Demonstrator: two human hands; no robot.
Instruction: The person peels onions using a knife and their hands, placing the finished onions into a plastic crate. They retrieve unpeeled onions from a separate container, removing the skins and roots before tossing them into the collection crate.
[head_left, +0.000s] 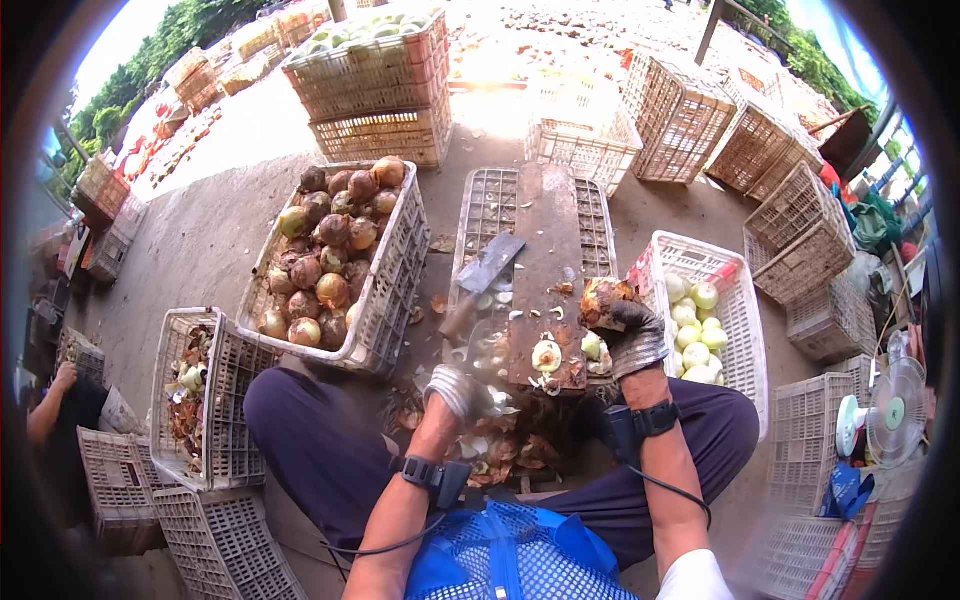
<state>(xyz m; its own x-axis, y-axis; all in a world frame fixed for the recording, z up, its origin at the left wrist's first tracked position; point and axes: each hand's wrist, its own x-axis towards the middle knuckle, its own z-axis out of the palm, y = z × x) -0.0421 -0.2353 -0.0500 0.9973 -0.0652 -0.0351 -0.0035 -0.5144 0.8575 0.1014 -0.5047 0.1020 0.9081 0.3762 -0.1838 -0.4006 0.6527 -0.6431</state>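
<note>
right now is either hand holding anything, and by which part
The right hand grips a brown-skinned onion from below, around its underside. The left hand is too blurred to tell.

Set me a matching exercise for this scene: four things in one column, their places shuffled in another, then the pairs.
Things
1. dirty brown unpeeled onion
2. pale round peeled onions
3. grey metal cleaver
4. dry brown peel scraps

Places
A. on the upturned grey plastic crate straight ahead
B. in the small white crate by the left knee
C. in the gloved right hand
D. in the white plastic crate on the right

Pairs: 1-C, 2-D, 3-A, 4-B
</note>
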